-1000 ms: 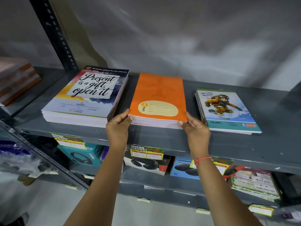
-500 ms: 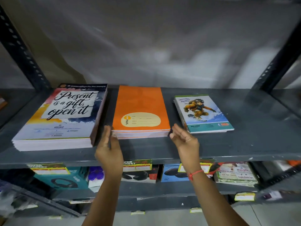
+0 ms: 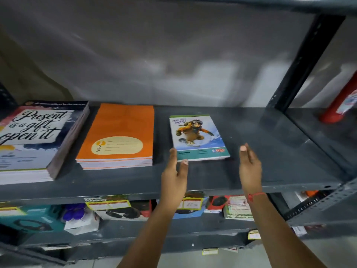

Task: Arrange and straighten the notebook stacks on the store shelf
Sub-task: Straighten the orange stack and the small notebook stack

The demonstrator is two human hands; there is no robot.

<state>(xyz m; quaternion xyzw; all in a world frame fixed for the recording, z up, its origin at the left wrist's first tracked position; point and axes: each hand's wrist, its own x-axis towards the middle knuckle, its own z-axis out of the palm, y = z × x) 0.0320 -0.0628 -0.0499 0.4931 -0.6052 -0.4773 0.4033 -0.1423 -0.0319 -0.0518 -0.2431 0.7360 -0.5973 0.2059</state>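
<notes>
Three notebook stacks lie on the grey shelf (image 3: 270,151). At the left is a tall stack with a "Present is a gift" cover (image 3: 36,140). An orange stack (image 3: 119,134) sits in the middle. A thin stack with a snowboarder cover (image 3: 197,138) lies to the right, slightly turned. My left hand (image 3: 174,175) is open, its fingertips touching that thin stack's front left corner. My right hand (image 3: 249,167) is open just right of the stack's front right corner, a small gap away, holding nothing.
A dark upright post (image 3: 301,62) bounds the shelf on the right, with a red cylinder (image 3: 340,105) beyond it. The lower shelf holds boxed headphones (image 3: 123,211) and price tags (image 3: 108,203). Bare shelf lies right of the thin stack.
Both hands have left the orange stack and moved right to either side of the snowboarder stack. The camera has swung right with them.
</notes>
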